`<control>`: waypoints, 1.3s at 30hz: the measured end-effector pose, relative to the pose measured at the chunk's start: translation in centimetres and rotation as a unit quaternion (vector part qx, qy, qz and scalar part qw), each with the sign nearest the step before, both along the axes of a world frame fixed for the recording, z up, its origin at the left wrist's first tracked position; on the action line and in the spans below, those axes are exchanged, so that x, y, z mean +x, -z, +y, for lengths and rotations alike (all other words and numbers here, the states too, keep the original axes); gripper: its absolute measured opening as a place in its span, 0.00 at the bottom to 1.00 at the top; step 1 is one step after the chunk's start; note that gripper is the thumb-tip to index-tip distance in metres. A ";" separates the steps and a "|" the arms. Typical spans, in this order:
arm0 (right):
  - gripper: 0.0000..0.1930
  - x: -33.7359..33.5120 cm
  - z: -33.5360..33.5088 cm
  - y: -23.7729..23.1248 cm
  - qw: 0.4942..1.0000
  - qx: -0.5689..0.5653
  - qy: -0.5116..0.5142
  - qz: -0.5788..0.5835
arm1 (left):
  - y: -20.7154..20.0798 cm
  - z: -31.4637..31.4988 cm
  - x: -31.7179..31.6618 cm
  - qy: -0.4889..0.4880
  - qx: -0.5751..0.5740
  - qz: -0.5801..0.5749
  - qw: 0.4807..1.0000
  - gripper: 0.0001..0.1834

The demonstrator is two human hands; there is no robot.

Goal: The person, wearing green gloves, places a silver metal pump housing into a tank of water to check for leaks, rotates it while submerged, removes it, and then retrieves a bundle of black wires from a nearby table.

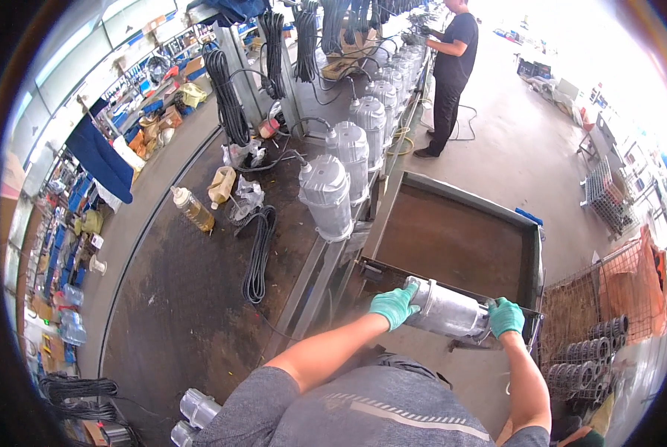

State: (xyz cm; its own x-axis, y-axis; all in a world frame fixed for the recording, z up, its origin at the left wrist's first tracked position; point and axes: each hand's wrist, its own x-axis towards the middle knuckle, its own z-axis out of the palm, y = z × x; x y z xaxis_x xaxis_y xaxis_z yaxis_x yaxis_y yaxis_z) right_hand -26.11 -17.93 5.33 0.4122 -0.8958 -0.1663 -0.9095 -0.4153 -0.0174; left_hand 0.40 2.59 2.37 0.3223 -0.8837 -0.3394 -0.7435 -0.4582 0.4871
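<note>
A cylindrical metal pump housing (450, 311) is being held sideways at the near edge of the steel tray (453, 235), its ends being clasped by the left grip (394, 306) and right grip (506, 317); probably heavy, rigid and slick, it is best being supported at both ends.

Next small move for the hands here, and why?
Probably tilt the silver cylindrical housing upright: it lies on its side at the near edge of the metal tray, left hand at one end and right hand at the other, while similar housings stand upright in a row ahead and to the left.
</note>
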 end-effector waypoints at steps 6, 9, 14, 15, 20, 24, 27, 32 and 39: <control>0.24 -1.5 -0.6 -1.7 0.983 0.053 -0.126 -0.126 | -1.1 -0.1 0.5 0.016 0.029 0.029 0.999 0.40; 0.27 -2.1 -1.6 -1.1 0.945 0.157 -0.142 -0.248 | -0.8 -0.2 0.5 0.017 0.036 0.029 0.999 0.40; 0.30 -1.1 -1.5 4.2 0.816 0.289 -0.063 -0.497 | -1.1 -0.2 0.4 0.015 0.050 0.030 0.998 0.41; 0.30 -1.1 -1.9 6.5 0.765 0.259 -0.026 -0.589 | -0.9 -0.3 0.3 0.011 0.042 0.026 0.999 0.41; 0.22 -0.4 -1.8 12.0 0.719 0.066 0.134 -0.679 | -0.5 -0.9 -0.1 0.015 0.045 0.024 0.999 0.42; 0.17 3.1 0.2 9.4 0.687 -0.010 0.257 -0.680 | 0.5 -0.3 0.1 0.003 0.033 0.027 0.999 0.42; 0.15 1.0 -0.2 9.6 0.733 0.034 0.189 -0.653 | 0.5 -0.6 -0.2 -0.003 0.017 0.007 1.000 0.40; 0.21 -3.2 0.0 0.5 0.929 0.168 -0.124 -0.306 | 0.6 -0.2 0.3 0.001 0.033 0.029 0.999 0.42; 0.19 -3.7 -2.1 -1.6 0.957 0.001 -0.284 -0.060 | -0.1 -0.5 0.0 -0.011 0.009 0.017 1.000 0.40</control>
